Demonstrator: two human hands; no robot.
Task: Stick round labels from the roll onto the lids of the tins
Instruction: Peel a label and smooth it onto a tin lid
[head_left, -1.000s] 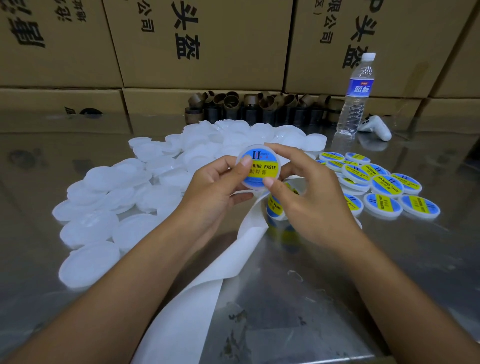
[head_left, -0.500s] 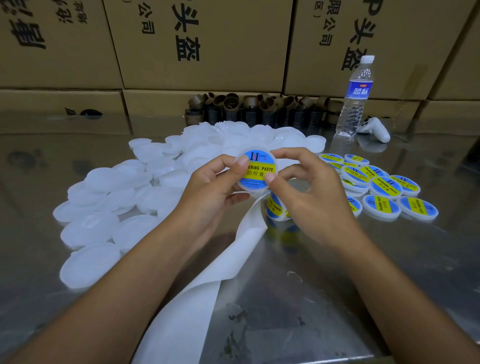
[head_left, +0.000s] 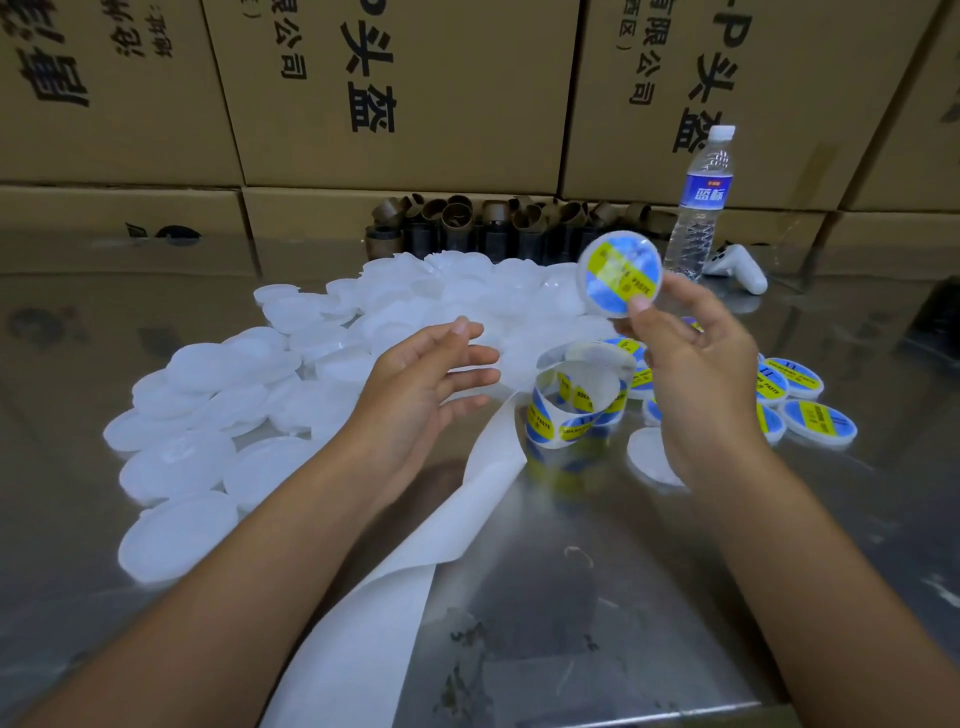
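Thumb and fingers (head_left: 640, 305) of the right hand (head_left: 696, 374) pinch the lower edge of a labelled lid (head_left: 618, 273), which is held up above the bench (head_left: 597, 613). Its print is blurred, perhaps by motion. The left hand (head_left: 421, 387) hovers nearby, relaxed and holding nothing. Between them stands the label roll (head_left: 576, 402), with its backing strip (head_left: 415, 545) trailing nearer. Plain white lids (head_left: 234, 395) lie to the left and finished lids (head_left: 802, 397) to the right.

2 bare forearms (head_left: 234, 561) ran in from the lower edge, uncovered as far as the wrists. The left hand (head_left: 421, 384) and right hand (head_left: 696, 379) were bare too, with slim fingers (head_left: 475, 359) and short, trimmed nails (head_left: 460, 326) (clearest on the 2 thumbs (head_left: 638, 312)).
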